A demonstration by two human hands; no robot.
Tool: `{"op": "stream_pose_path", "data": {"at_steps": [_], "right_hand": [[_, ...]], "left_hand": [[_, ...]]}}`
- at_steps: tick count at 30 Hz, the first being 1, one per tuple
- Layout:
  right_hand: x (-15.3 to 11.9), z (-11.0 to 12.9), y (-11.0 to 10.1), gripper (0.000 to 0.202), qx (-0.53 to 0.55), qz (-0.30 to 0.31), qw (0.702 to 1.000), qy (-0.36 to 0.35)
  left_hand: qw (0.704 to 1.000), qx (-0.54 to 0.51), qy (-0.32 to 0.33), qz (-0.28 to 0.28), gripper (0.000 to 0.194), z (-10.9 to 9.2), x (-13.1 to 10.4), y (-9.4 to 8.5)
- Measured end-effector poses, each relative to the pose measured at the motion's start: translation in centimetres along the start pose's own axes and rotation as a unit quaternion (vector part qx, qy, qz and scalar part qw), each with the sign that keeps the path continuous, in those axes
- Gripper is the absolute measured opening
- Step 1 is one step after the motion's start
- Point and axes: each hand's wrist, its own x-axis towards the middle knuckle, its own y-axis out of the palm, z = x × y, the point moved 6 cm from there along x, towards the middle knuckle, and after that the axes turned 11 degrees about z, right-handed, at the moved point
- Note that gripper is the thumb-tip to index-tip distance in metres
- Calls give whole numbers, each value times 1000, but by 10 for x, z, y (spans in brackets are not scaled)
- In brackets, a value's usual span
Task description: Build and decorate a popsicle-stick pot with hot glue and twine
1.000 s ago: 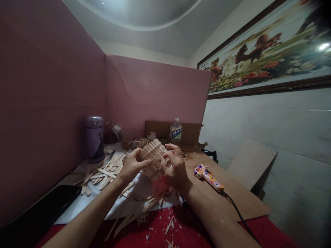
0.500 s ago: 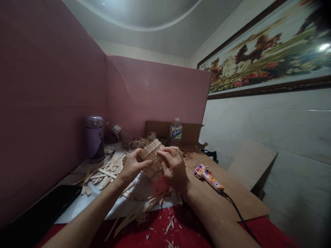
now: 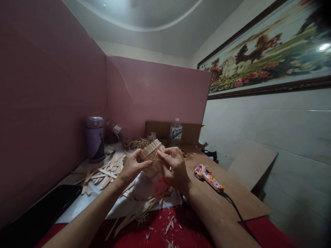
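Observation:
A small panel of popsicle sticks (image 3: 150, 150) laid side by side, with a thin strip across it, is held tilted above the table. My left hand (image 3: 134, 163) grips its left edge, thumb across the face. On the right side, my right hand (image 3: 174, 167) is closed with thumb and fingers pinched against the panel's face; whatever small piece they pinch is hidden by the fingers. Loose popsicle sticks (image 3: 108, 174) lie in a pile left of my left hand. A flower-patterned glue gun (image 3: 209, 177) rests on the cardboard to the right of my right hand.
A purple flask (image 3: 94, 139) stands at the back left, a plastic bottle (image 3: 176, 132) behind the hands. The glue gun's black cord (image 3: 238, 210) runs toward the front right. A dark flat object (image 3: 49, 210) lies front left. Wood scraps (image 3: 170, 224) litter the red cloth.
My right hand's fingers have shifted slightly on the panel's face. The panel and my left hand stay almost in place.

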Motion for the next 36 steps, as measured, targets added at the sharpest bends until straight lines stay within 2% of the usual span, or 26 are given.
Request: {"op": "stream_pose_path", "data": {"at_steps": [4, 9, 13, 20, 30, 33, 36], "right_hand": [[-1, 2, -1, 34, 1, -4, 1000, -8], [-3, 1, -4, 15, 30, -20, 999, -22], [-4, -3, -6, 17, 58, -41, 997, -5], [-3, 2, -5, 5, 15, -1, 999, -32], [-4, 4, -6, 7, 17, -6, 999, -41], [-5, 4, -9, 11, 31, -40, 998, -46], [-7, 4, -14, 22, 39, -72, 996, -39]], "left_hand": [[1000, -5, -3, 7, 43, -2, 0, 2], [1000, -13, -3, 5, 42, -2, -1, 2], [1000, -22, -4, 8, 44, -2, -1, 3], [1000, 0, 1, 2, 41, -5, -2, 3], [1000, 1, 7, -2, 39, -3, -1, 2], [1000, -16, 3, 5, 38, -3, -1, 3], [1000, -19, 2, 9, 38, -4, -2, 4]]}}
